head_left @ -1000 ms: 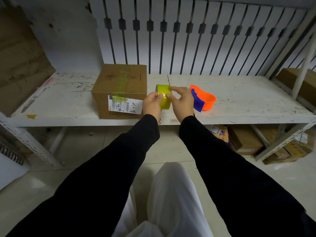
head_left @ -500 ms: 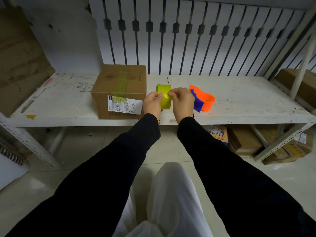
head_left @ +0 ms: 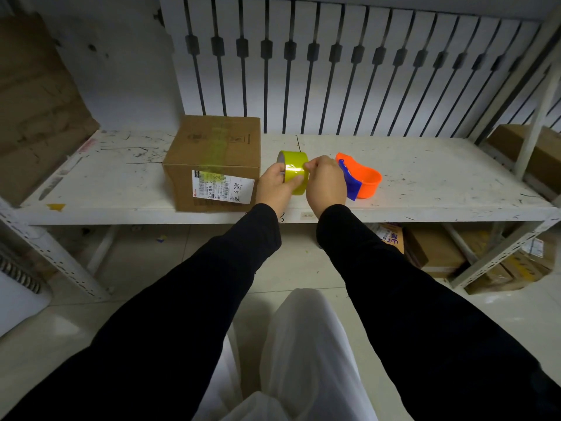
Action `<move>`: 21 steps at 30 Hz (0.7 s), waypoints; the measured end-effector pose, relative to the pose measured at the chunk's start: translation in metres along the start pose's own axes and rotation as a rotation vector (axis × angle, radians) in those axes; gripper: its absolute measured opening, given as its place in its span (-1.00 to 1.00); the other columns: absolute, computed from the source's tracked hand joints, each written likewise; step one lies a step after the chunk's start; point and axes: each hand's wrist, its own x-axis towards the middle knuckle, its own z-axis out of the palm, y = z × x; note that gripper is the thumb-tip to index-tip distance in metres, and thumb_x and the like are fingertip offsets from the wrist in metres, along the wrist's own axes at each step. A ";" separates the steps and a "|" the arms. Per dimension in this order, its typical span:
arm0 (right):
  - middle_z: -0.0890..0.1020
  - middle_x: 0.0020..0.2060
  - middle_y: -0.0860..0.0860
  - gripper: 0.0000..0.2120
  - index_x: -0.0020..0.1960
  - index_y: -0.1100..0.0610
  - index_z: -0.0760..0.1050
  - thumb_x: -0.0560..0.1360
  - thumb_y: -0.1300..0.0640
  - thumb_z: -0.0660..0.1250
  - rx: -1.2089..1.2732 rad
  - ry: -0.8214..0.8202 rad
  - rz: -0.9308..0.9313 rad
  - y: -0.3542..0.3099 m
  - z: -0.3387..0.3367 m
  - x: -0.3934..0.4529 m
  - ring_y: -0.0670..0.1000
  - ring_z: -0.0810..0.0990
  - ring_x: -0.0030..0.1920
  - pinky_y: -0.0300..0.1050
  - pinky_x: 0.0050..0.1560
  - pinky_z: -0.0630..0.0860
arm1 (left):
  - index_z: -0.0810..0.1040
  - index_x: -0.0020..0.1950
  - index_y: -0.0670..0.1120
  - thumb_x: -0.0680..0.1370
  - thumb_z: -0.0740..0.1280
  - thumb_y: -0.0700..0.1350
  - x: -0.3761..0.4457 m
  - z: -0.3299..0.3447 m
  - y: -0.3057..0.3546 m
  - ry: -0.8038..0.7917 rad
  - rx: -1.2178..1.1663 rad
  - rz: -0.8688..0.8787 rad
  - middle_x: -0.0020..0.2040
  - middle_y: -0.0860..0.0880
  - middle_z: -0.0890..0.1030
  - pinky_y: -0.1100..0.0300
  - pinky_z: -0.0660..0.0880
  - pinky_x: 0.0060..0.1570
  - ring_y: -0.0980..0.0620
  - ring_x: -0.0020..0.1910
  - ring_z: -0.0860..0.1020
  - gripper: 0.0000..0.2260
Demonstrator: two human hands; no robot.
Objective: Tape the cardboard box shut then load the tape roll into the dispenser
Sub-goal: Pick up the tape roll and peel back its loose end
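Head view: your left hand (head_left: pixel 274 186) grips the roll (head_left: pixel 293 171), right hand (head_left: pixel 324 185) pinches its tape end; box (head_left: pixel 214 161) looks taped, so next peel carefully toward the dispenser (head_left: pixel 361 179).

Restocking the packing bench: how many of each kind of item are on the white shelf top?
Brown cardboard box with a white label: 1
Yellow-green tape roll, held by both hands: 1
Orange and blue plastic tape dispenser: 1
Total: 3

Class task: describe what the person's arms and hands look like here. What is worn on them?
Both arms wear long, plain black sleeves reaching the wrists, with no visible markings. The left hand and right hand are bare: no gloves, and no rings or watch visible.
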 end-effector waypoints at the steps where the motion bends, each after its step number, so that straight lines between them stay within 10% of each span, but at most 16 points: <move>1: 0.59 0.09 0.15 -0.81 0.11 0.24 0.50 0.51 0.30 0.27 -0.029 -0.014 -0.008 0.000 -0.001 0.000 0.11 0.57 0.11 -0.01 0.17 0.54 | 0.47 0.16 -0.17 0.53 0.31 -0.22 0.001 0.000 0.000 -0.009 0.063 0.005 0.13 -0.18 0.60 0.06 0.48 0.10 -0.10 0.10 0.56 -0.79; 10: 0.57 0.06 0.17 -0.84 0.09 0.25 0.47 0.56 0.22 0.20 0.085 -0.041 -0.064 -0.004 0.001 -0.005 0.05 0.55 0.01 -0.12 0.08 0.52 | 0.48 0.21 -0.19 0.53 0.31 -0.19 0.002 -0.002 0.001 0.080 0.165 -0.036 0.17 -0.22 0.59 -0.05 0.52 0.16 -0.18 0.15 0.55 -0.74; 15: 0.48 0.17 0.08 -0.54 0.32 0.10 0.43 0.45 0.06 0.39 0.177 -0.011 -0.061 0.002 0.005 -0.005 -0.01 0.45 0.14 -0.10 0.19 0.47 | 0.48 0.21 -0.13 0.53 0.29 -0.20 0.002 -0.005 -0.004 0.073 0.104 -0.053 0.17 -0.19 0.60 -0.09 0.51 0.19 -0.17 0.16 0.56 -0.75; 21: 0.55 0.06 0.14 -0.78 0.10 0.23 0.59 0.49 0.18 0.33 0.250 0.008 -0.016 0.000 0.004 -0.005 0.06 0.54 0.06 -0.11 0.14 0.50 | 0.50 0.15 -0.12 0.54 0.31 -0.21 0.000 -0.004 -0.002 0.037 0.032 -0.037 0.14 -0.17 0.62 0.02 0.53 0.07 -0.08 0.05 0.58 -0.81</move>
